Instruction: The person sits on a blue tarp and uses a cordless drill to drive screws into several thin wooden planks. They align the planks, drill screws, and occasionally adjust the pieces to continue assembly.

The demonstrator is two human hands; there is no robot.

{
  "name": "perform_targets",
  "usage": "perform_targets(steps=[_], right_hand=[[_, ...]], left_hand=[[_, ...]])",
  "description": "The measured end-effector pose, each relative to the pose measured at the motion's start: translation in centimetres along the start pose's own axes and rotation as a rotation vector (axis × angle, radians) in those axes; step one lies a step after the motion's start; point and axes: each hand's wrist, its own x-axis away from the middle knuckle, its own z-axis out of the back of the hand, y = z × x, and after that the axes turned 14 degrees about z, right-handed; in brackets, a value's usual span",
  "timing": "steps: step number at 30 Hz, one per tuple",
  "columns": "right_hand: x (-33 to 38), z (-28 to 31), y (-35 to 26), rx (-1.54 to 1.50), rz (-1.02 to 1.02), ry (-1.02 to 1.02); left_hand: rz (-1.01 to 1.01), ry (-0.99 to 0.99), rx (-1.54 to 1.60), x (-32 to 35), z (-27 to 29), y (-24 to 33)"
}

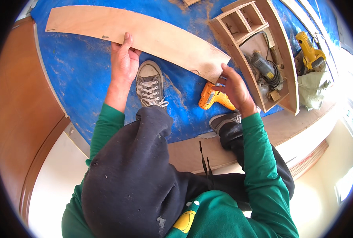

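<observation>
A long plywood strip (144, 33) lies across a blue tarp (81, 79) in front of me. My left hand (123, 59) grips its near edge around the middle, thumb on top. My right hand (234, 85) holds the strip's right end at its corner. Just below that hand an orange power tool (212, 97) rests on the tarp. My grey sneaker (149, 84) stands between my hands, and my other shoe (224, 119) is under my right forearm.
A wooden compartment frame (281, 51) lies at the right with a corded power tool (264, 69) inside it. A yellow drill (309, 51) sits further right beside a crumpled sack (313, 89). Plywood sheets (295, 123) lie below the tarp, and a brown board (21, 107) is at left.
</observation>
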Motion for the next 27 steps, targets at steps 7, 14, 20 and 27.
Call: perform_targets(steps=[7,14,20,27], right_hand=[[-1.3,-2.5,0.0,0.093,-0.058,0.049],[-0.6,-3.6,2.1,-0.052,0.014,0.111],[-1.2,-3.5,2.4,-0.084,0.055,0.168],[-1.7,-3.2,1.7,-0.082,0.021,0.193]], left_hand=[[0.024,0.022,-0.197,-0.2,0.3,1.1],[0.183,0.209,-1.063,-0.4,2.3,7.2],[-0.376,0.150,-1.933,1.5,-2.5,7.4],[-0.922,-0.413,-2.014,-1.4,-6.7,9.9]])
